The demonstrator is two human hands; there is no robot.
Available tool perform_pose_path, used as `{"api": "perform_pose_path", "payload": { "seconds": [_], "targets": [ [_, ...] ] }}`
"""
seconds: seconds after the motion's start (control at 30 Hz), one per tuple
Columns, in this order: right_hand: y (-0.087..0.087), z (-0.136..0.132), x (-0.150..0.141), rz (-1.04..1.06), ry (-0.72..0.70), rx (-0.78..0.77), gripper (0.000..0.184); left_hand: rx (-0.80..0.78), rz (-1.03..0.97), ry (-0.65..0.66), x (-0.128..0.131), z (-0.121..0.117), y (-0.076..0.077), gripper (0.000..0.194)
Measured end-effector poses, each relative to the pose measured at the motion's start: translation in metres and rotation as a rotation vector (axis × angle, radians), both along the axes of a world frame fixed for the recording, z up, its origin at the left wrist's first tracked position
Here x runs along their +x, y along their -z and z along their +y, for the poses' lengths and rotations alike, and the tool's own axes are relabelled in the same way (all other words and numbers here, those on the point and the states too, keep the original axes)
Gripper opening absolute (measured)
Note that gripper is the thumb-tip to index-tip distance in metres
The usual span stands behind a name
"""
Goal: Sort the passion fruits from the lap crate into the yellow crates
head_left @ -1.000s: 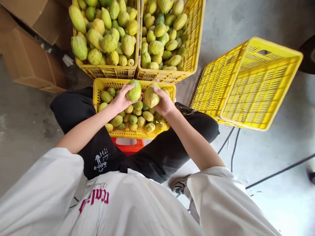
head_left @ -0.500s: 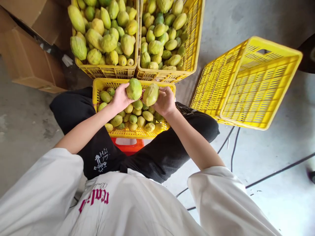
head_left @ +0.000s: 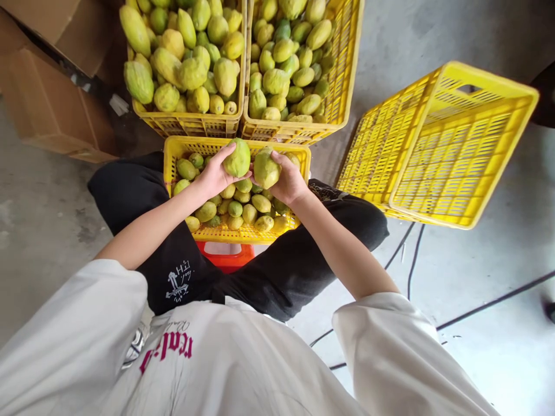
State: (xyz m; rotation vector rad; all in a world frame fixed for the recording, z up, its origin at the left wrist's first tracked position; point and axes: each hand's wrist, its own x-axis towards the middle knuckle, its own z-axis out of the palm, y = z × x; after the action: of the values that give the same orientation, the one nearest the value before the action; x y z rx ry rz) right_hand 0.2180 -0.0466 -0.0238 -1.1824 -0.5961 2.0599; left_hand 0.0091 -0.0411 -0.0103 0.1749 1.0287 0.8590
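My left hand (head_left: 214,174) is closed around a smooth green lemon (head_left: 238,158), thumb on its upper side. In my right hand (head_left: 288,180) rests a paler, bumpier yellow-green lemon (head_left: 265,168), with the thumb pressed near its top. The two fruits are held side by side, a small gap between them, over a low yellow crate (head_left: 172,151). Several green and yellow lemons (head_left: 249,214) lie in that crate, partly covered by my hands. The crate sits between my knees.
Two yellow crates heaped with lemons, a left one (head_left: 147,118) and a right one (head_left: 347,86), stand just beyond. Another yellow crate (head_left: 437,156) is at the right. Cardboard boxes (head_left: 60,98) are at the left, a red stool (head_left: 228,261) below, and black cables (head_left: 489,300) on the floor.
The lemon in my right hand has turned slightly, and the right thumb now lies further over it. My left hand has barely shifted and keeps its green lemon.
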Motion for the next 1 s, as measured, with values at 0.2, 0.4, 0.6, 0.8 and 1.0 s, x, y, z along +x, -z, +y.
{"api": "perform_pose_path", "payload": {
  "seconds": [0.2, 0.4, 0.6, 0.8, 1.0],
  "targets": [
    [0.002, 0.001, 0.003, -0.001, -0.014, 0.013, 0.054, 0.019, -0.067, -0.009, -0.001, 0.002, -0.001, 0.047],
    [-0.01, 0.005, 0.006, -0.001, 0.001, 0.008, 0.048, 0.054, -0.074, -0.092, 0.001, 0.002, -0.002, 0.038],
    [-0.016, 0.004, 0.001, 0.007, 0.011, -0.002, 0.042, 0.041, -0.042, -0.098, 0.0, 0.003, 0.002, 0.017],
    [-0.006, 0.0, -0.001, 0.03, 0.018, -0.022, 0.04, -0.012, -0.03, -0.006, 0.0, 0.001, 0.001, 0.028],
    [-0.007, 0.001, -0.003, -0.003, 0.02, -0.007, 0.04, -0.004, -0.063, 0.002, -0.003, 0.001, -0.002, 0.041]
  ]
}}
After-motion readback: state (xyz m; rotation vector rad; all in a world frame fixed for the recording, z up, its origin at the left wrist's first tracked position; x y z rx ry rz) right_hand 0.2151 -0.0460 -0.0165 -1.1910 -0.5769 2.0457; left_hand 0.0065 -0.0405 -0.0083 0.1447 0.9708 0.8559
